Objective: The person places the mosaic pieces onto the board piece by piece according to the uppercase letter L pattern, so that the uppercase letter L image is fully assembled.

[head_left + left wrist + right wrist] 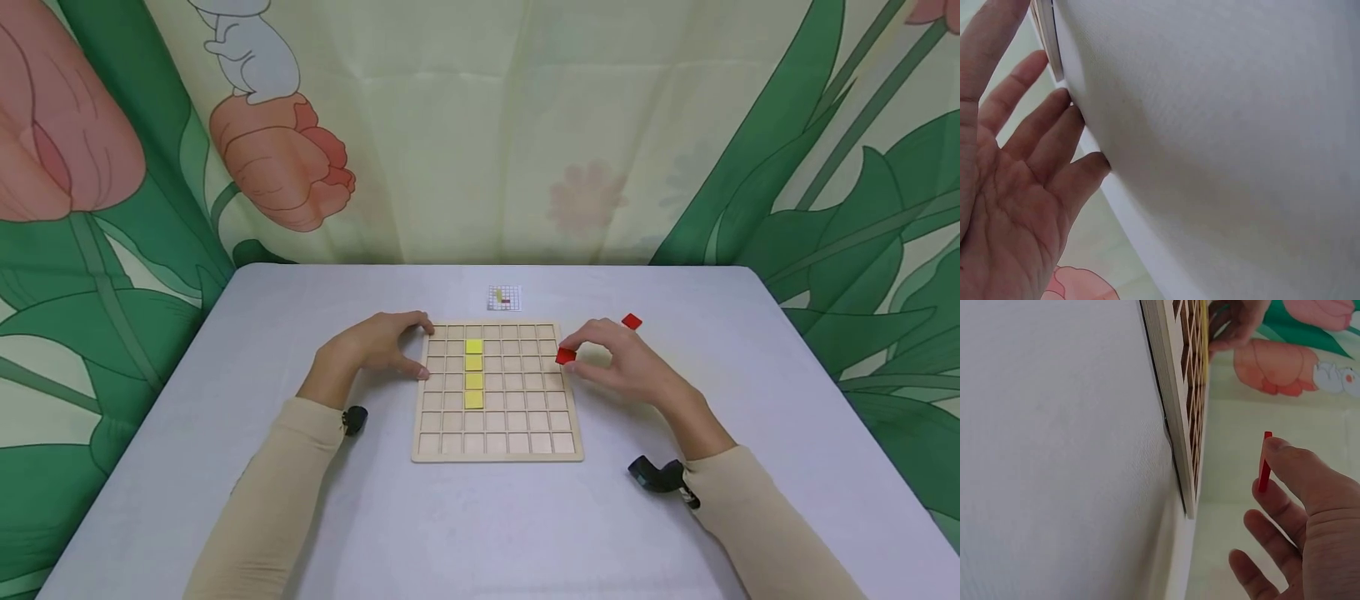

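A wooden grid board [497,457] lies flat on the table, with several yellow square tiles [474,381] in one column of its cells. My left hand [378,343] touches the board's left edge with thumb and a fingertip; in the left wrist view its fingers [1054,134] are spread and only slightly bent. Between thumb and finger, my right hand [618,358] pinches a red square tile [566,356] over the board's right edge. Seen edge-on in the right wrist view, that red tile [1265,462] is held clear of the board.
Another red tile [632,322] lies on the table beyond the right hand. Behind the board is a small card [504,298] printed with a coloured grid. The white table [480,533] ends at a patterned cloth backdrop [465,150].
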The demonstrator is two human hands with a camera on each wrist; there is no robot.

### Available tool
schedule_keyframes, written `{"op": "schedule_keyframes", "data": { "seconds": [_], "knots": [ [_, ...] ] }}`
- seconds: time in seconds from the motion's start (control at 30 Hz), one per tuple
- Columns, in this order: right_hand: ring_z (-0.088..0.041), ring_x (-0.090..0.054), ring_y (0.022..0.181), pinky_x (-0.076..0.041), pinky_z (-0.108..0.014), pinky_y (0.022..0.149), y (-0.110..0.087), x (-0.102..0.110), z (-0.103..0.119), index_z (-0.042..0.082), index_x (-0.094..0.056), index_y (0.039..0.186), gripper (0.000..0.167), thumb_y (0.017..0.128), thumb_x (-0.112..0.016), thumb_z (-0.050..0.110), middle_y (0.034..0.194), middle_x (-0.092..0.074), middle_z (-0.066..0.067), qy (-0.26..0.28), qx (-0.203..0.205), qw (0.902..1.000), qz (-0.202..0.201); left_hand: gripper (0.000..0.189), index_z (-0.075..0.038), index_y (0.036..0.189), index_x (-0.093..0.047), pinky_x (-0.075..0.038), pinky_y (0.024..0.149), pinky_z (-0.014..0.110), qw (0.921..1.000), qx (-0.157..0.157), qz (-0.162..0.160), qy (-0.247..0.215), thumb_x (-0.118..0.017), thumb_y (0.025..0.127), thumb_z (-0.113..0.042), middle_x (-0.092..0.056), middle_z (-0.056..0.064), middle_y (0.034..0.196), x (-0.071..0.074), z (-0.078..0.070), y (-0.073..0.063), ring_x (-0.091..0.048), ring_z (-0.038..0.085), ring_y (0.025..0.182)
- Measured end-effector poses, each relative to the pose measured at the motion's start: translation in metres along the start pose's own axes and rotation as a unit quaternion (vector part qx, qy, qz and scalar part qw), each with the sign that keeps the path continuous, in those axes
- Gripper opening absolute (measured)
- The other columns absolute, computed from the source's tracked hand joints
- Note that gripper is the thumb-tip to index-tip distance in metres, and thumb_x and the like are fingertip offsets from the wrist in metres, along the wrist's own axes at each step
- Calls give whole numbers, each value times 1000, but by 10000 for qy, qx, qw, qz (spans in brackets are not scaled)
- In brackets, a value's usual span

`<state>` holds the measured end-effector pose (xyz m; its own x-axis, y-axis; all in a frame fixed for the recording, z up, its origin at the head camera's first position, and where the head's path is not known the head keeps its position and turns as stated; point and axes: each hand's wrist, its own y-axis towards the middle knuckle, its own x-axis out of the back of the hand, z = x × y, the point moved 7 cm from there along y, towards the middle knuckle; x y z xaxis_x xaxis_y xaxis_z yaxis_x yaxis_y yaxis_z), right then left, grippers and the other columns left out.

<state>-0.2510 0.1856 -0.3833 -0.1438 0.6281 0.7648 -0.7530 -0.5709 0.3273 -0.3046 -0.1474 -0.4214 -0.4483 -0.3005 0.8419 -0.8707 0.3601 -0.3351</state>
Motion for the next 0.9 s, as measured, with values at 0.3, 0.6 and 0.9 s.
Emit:
{"op": "schedule_keyframes", "data": {
  "seconds": [0.3,0.6,0.9],
  "knots": [
    [-19,-62,106,-52,-52,96,12,-13,8,9,-70,122,36,89,-81,13,105,-69,5,176,-138,9997,124,73,-30,132,-58,-35,119,53,10000,-50,-11,-23,-94,71,-47,-41,9,162,0,0,1,-38,31,149],
    [-19,-60,110,-50,-52,98,25,-34,20,11,-68,127,38,91,-79,15,108,-68,6,409,-289,9976,482,73,-31,132,-58,-34,120,52,10000,-39,-8,-13,-93,71,-49,-41,9,162,0,1,2,-38,30,149],
    [-26,-62,105,-52,-47,91,37,-57,35,10,-69,125,40,88,-83,15,105,-67,6,690,-42,9941,837,74,-29,133,-57,-34,120,53,10000,-34,9,19,-93,71,-48,-41,10,162,1,-1,-1,-38,30,149]
  ]
}}
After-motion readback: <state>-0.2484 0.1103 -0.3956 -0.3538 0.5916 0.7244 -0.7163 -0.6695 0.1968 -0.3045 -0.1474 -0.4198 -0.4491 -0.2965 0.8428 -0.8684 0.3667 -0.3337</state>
